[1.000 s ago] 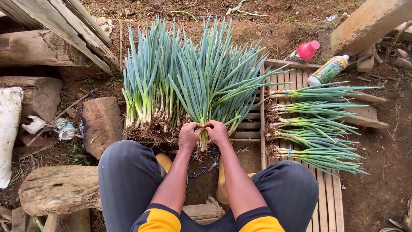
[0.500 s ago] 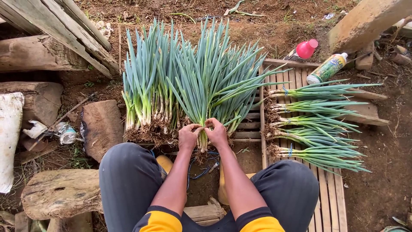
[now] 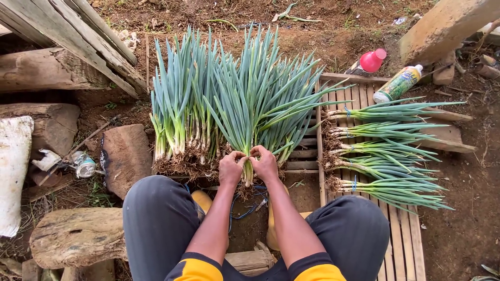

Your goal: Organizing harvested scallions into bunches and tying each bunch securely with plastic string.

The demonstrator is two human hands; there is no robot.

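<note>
Green onion bunch (image 3: pixel 255 104) sat pinched at its rooty base between both sets of fingers: left hand (image 3: pixel 232 167) and right hand (image 3: pixel 264 163) clenched around it, thumbs meeting; beyond the fingertips its leaves fanned outward; tied bundles (image 3: pixel 383 151) lay on a slatted crate (image 3: pixel 406 244) right of the fingers

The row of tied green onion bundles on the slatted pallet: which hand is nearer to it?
Right. The right hand grips the loose bunch just beside the tied bundles on the pallet; the left hand is on the bunch's far side.
</note>
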